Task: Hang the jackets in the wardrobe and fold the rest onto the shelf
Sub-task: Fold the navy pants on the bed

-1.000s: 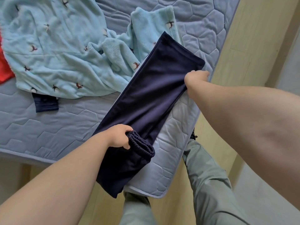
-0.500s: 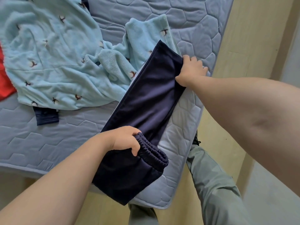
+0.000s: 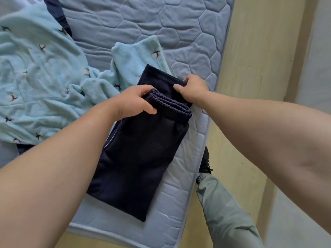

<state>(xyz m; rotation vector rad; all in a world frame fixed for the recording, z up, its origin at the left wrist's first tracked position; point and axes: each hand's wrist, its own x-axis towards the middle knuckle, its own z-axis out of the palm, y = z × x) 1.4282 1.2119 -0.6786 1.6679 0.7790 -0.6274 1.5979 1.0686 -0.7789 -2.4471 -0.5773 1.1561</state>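
So the setup is a bare blue-grey quilted mattress point(image 3: 161, 24) with a stitched pebble pattern, sitting in a room with a pale yellow wood floor point(image 3: 259, 51) running along its right edge. The navy pants point(image 3: 139, 158) are lying near the mattress's near right corner, angled along the right edge. They're doubled over, with the elastic waistband point(image 3: 170, 104) on top of the legs, close to the far end of the bundle. The left hand point(image 3: 132, 102) has its fingers curled round the waistband's left end, thumb pressed on top. The right hand point(image 3: 194, 88) grips the far end of the pants just beyond the waistband, fingers curled over the cloth edge. A light blue fleece point(image 3: 44, 77) with little bird prints is crumpled over the left side of the mattress, one flap touching the far end of the pants. Something dark navy point(image 3: 57, 13) pokes out from under the fleece at the far left, can't tell what it is. Down on the floor by the right edge you can see the person's grey-green trouser leg point(image 3: 223, 212) and a black shoe point(image 3: 206, 161).
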